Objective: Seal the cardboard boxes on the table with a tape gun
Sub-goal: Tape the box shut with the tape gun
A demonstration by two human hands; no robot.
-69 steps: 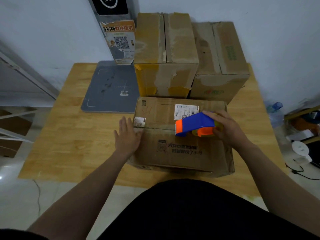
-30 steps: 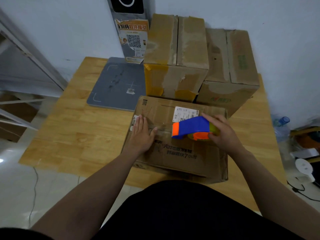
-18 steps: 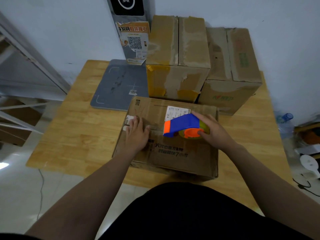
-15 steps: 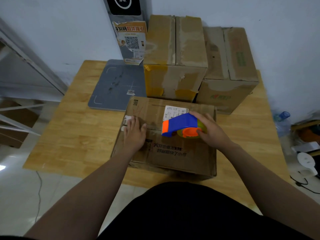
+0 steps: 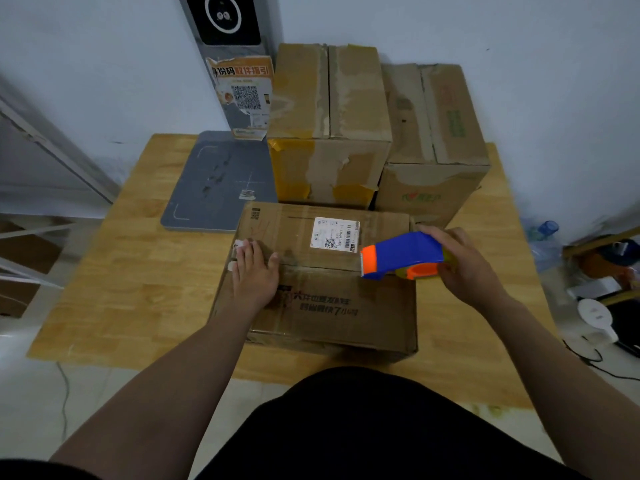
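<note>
A flat cardboard box (image 5: 322, 306) with a white shipping label lies closed at the near edge of the wooden table (image 5: 131, 282). My left hand (image 5: 254, 271) presses flat on the left end of its centre seam. My right hand (image 5: 465, 263) grips a blue and orange tape gun (image 5: 398, 256) over the right end of that seam, orange nose pointing left. A shiny strip of tape runs along the seam between the two hands. Two taller boxes stand behind it, one with yellow tape (image 5: 329, 126) and one with a green print (image 5: 433, 140).
A grey scale platform (image 5: 218, 181) lies at the table's back left, under a post with a QR-code poster (image 5: 242, 95). The wall stands right behind the boxes. A plastic bottle (image 5: 543, 237) and clutter sit on the floor to the right.
The tape gun has slid right along the seam, from the box's middle to its right end. My left hand moved onto the seam's left end and stays there. The view shifted slightly.
</note>
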